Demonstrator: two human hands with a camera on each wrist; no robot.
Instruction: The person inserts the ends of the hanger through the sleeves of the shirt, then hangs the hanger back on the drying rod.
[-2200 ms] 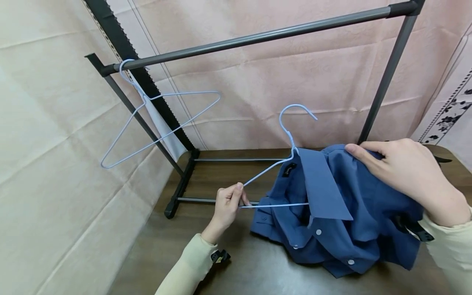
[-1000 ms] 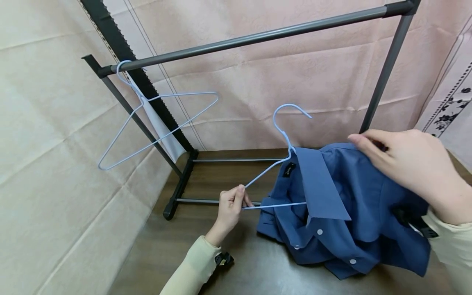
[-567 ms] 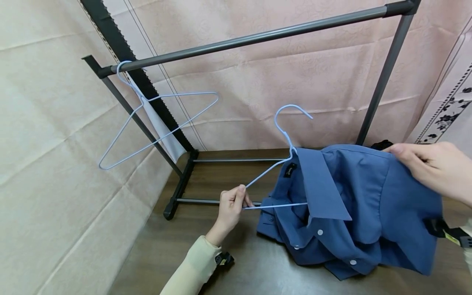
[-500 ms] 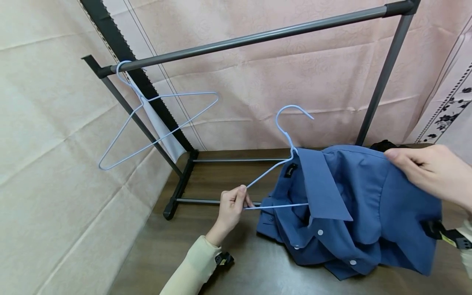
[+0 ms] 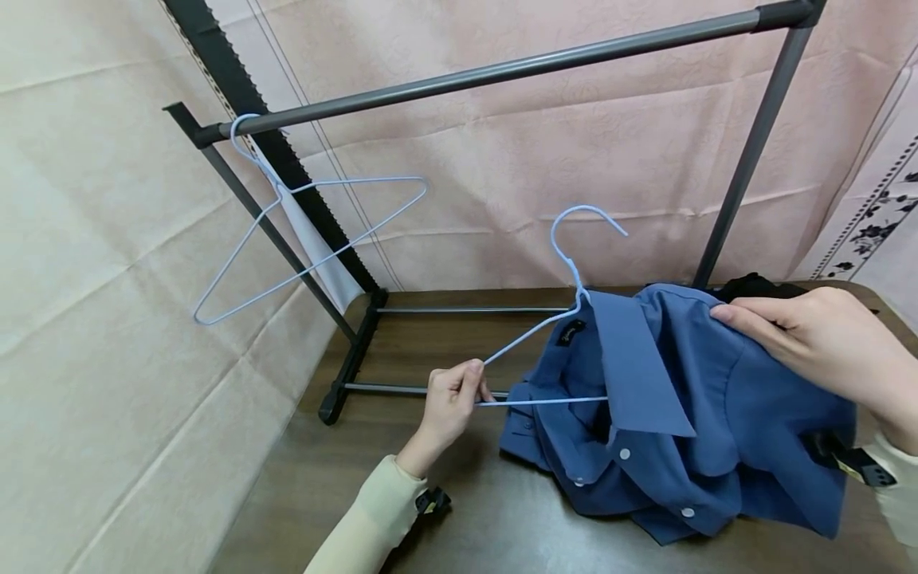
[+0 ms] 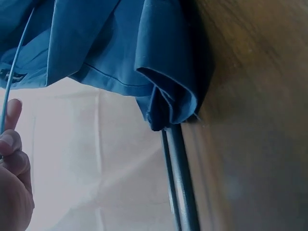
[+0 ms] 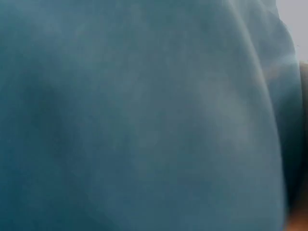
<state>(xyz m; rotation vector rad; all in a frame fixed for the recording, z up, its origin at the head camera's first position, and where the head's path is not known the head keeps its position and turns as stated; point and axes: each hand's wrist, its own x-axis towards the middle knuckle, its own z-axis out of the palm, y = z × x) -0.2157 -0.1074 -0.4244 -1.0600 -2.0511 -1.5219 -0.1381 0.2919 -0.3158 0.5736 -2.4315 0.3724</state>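
A blue button-up shirt (image 5: 774, 422) with its collar up lies bunched on the table, and its cloth fills most of the right wrist view. A light-blue wire hanger (image 5: 576, 275) is partly inside it; the hook and left end show, the right arm is hidden under the cloth. My left hand (image 5: 445, 406) pinches the hanger's bare left end. In the left wrist view, that wire runs up from the fingers toward the collar. My right hand (image 5: 825, 343) pinches the shirt at its right shoulder, thumb on top.
A dark metal clothes rack (image 5: 502, 73) stands on the wooden table (image 5: 308, 494), its top bar above the shirt. Another wire hanger (image 5: 278, 183) hangs at the bar's left end. Something black (image 5: 760, 285) lies behind the right hand. Pale cloth (image 5: 466, 183) covers the wall.
My right hand moved outward along the shoulder, spreading the cloth, then came back a little to the left, still pinching it. The hanger has shifted slightly right. My left hand keeps its hold.
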